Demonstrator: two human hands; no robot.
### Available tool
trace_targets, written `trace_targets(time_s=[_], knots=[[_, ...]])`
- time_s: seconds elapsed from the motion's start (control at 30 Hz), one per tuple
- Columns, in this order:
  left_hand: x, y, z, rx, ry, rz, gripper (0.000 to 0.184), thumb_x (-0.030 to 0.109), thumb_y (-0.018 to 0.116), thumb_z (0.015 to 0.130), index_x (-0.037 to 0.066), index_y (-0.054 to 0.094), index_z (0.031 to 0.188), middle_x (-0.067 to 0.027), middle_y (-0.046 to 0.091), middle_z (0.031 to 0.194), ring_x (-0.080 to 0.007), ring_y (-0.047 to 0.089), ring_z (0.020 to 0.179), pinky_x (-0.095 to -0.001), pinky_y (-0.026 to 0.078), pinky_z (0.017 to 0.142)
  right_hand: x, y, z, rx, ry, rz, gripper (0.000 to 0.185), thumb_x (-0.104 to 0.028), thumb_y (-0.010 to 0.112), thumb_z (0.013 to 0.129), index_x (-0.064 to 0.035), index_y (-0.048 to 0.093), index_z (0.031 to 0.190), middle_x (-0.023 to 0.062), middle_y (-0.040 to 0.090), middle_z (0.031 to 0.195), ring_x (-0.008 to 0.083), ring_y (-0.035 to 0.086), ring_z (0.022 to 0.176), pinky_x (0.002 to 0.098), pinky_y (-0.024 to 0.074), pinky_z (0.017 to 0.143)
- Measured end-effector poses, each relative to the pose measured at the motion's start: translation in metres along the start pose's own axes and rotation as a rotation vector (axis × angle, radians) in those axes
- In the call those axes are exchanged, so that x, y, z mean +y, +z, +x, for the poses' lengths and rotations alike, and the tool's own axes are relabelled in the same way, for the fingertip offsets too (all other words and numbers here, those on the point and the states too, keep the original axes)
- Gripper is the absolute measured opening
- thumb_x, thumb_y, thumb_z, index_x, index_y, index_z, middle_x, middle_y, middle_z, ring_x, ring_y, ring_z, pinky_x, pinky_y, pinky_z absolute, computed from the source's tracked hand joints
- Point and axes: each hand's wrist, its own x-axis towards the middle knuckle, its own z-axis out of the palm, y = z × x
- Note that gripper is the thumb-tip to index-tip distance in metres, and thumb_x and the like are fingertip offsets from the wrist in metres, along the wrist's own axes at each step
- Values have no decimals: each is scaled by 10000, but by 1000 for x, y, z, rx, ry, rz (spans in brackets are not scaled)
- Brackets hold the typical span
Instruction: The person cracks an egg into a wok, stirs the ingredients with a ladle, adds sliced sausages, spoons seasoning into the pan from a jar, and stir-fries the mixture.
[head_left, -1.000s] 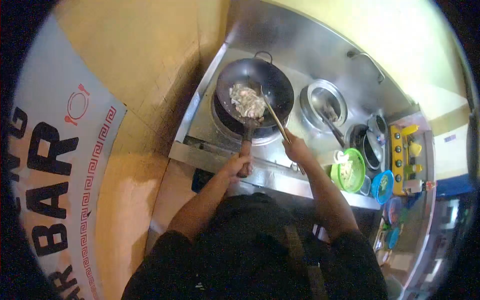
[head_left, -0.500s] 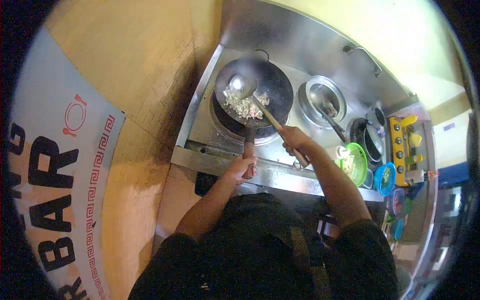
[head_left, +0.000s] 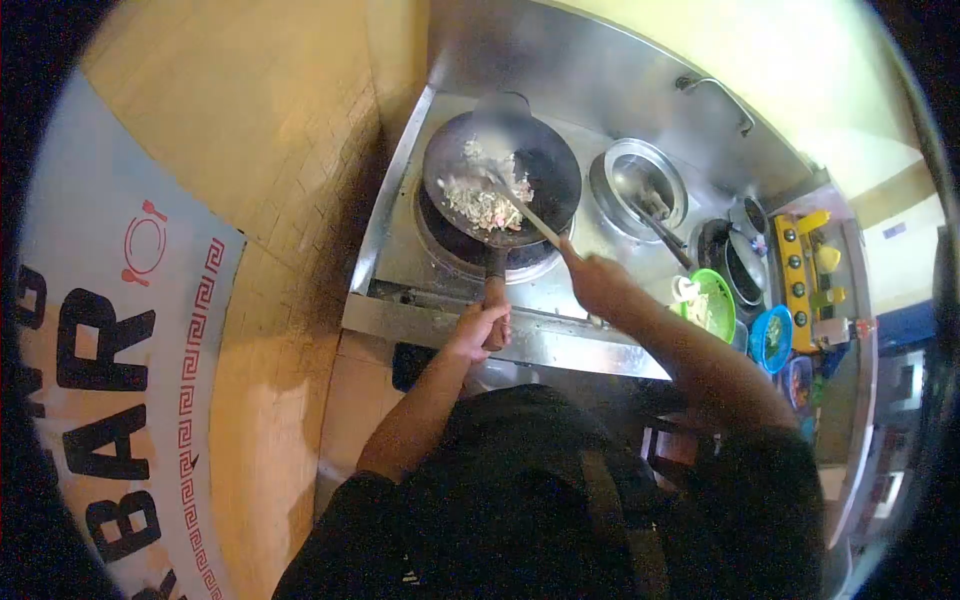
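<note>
My left hand (head_left: 481, 328) is wrapped round the wooden handle of a dark wok (head_left: 556, 165), which sits over a burner on the steel stove. Pale chopped food (head_left: 482, 207) lies in the wok's near half, with some flecks toward the far side. My right hand (head_left: 603, 285) grips the long handle of a ladle (head_left: 541, 229). The bowl of the ladle is down among the food and smeared by motion.
Right of the wok stands a metal pot (head_left: 609, 190) with a long-handled utensil in it. Farther right are a green basket (head_left: 728, 300), a blue basket (head_left: 772, 340), a dark pan (head_left: 742, 272) and a yellow knobbed panel (head_left: 793, 262). A lettered banner (head_left: 130, 380) hangs at left.
The ladle's bowl has swung down into the food, and some food has spread toward the wok's far side. My right hand has turned on the handle; my left hand keeps its grip.
</note>
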Motion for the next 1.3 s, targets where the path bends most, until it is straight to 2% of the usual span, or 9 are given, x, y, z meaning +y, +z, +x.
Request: trace_targets(time_s=[0.4, 0.47, 0.53, 0.6, 0.7, 0.83, 1.07, 1.13, 1.3], knots=[[3, 40, -29, 129, -38, 298, 170, 225, 589, 863, 61, 549, 844, -30, 550, 646, -169, 534, 519, -321, 466, 489, -37, -8, -38, -14, 23, -132, 471, -109, 404, 895, 90, 341, 1318, 172, 644, 716, 283, 652, 599, 436, 526, 526], [5, 111, -61, 139, -62, 187, 135, 138, 578, 828, 33, 564, 744, -73, 566, 604, -200, 549, 484, -342, 449, 478, 6, 9, -23, -30, 162, 60, 637, -66, 468, 837, -98, 239, 1431, 193, 642, 765, 296, 650, 633, 457, 516, 609], [-10, 112, -53, 76, 1, 103, 122, 135, 583, 820, 29, 562, 763, -78, 568, 614, -208, 562, 508, -344, 444, 479, 42, -5, -26, 150, -49, 317, 586, -89, 494, 841, -115, 333, 1403, 174, 626, 709, 264, 630, 596, 418, 492, 554], [-12, 76, -24, 84, 6, 107, 120, 136, 588, 817, 39, 553, 756, -81, 564, 612, -205, 564, 520, -344, 445, 483, 12, -87, -66, -217, 225, 755, 538, -123, 535, 833, -91, 413, 1357, 201, 610, 688, 300, 622, 617, 434, 486, 582], [3, 62, -19, 51, -55, 23, 126, 134, 599, 810, 46, 538, 746, -79, 549, 604, -197, 551, 517, -338, 445, 483, 11, -114, -101, -320, 171, 670, 589, -86, 506, 825, -99, 349, 1392, 242, 608, 729, 334, 632, 673, 442, 492, 627], [13, 57, -26, 23, -63, -5, 127, 108, 604, 801, 46, 517, 733, -60, 514, 596, -184, 515, 502, -329, 449, 476, 4, -67, -115, -228, 117, 16, 678, -11, 455, 802, -106, 229, 1434, 263, 616, 805, 336, 642, 695, 449, 512, 633], [17, 24, -15, -85, -112, 16, 150, 152, 579, 836, 39, 539, 744, -69, 550, 617, -186, 547, 492, -319, 455, 463, -7, 41, -28, -7, 148, 101, 546, -121, 406, 880, 66, 241, 1366, 192, 630, 703, 345, 615, 554, 470, 500, 513], [25, 18, -21, 3, -108, 176, 175, 182, 561, 865, 55, 545, 745, -52, 547, 630, -173, 543, 522, -313, 469, 516, -23, 19, -64, -148, 169, 63, 631, -69, 448, 835, -76, 214, 1421, 246, 630, 821, 359, 646, 709, 476, 514, 632], [22, 82, -42, -48, 64, 187, 162, 145, 578, 833, 29, 546, 724, -77, 554, 603, -194, 540, 478, -319, 450, 463, 11, -4, -69, -21, 281, 218, 662, -11, 460, 782, -136, 292, 1410, 284, 594, 895, 414, 608, 812, 483, 483, 734]])
